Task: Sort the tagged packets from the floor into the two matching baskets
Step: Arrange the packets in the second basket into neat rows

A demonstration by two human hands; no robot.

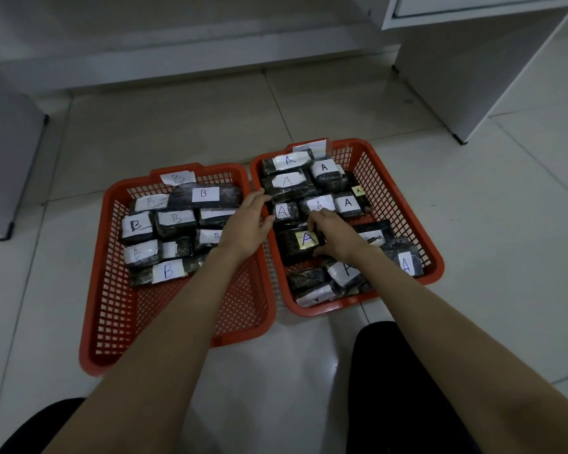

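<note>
The yellow-tagged A packet [304, 241] is lying in the right basket [404, 204], with the right hand [336, 239] curling round its end. The left hand [248, 221] is hovering loosely spread above the rims. Packets piled high may be sliding as it settles.

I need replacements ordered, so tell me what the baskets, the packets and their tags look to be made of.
Baskets: likely moulded plastic, orange-red, slightly glossy, judging by the grid-perforated walls and smooth rims.
Packets: dark contents under what seems clear plastic wrap; it glints and wrinkles. Contents cannot be told.
Tags: apparently paper, matt, mostly white, with handwritten letters; the one by the right hand is yellowish.
</note>
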